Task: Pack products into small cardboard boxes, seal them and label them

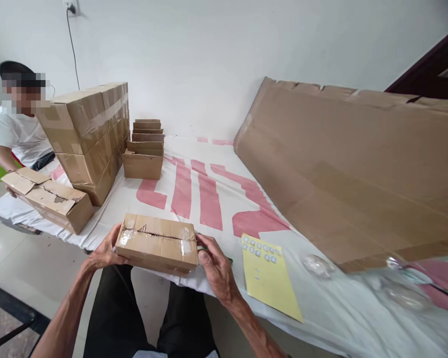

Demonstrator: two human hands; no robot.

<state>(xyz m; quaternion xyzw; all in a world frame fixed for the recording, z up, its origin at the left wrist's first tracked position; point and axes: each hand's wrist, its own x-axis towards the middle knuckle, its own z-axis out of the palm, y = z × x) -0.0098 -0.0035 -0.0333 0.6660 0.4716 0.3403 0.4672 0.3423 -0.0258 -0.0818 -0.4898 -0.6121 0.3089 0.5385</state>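
At the near edge of the table (339, 308), the box (157, 243) lies taped shut, between my hands. My left hand (104, 252) and right hand (214, 266) each grip one end. So near the edge, a slack grip could, I judge, drop it into my lap.

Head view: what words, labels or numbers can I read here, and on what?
Nothing reads clearly.
Held box: dark mark by the tape, blurred.
Yellow sheet: small stickers, too small to read.
Cloth: large pink shapes, perhaps letters, not legible.
Open box: dark print, blurred.
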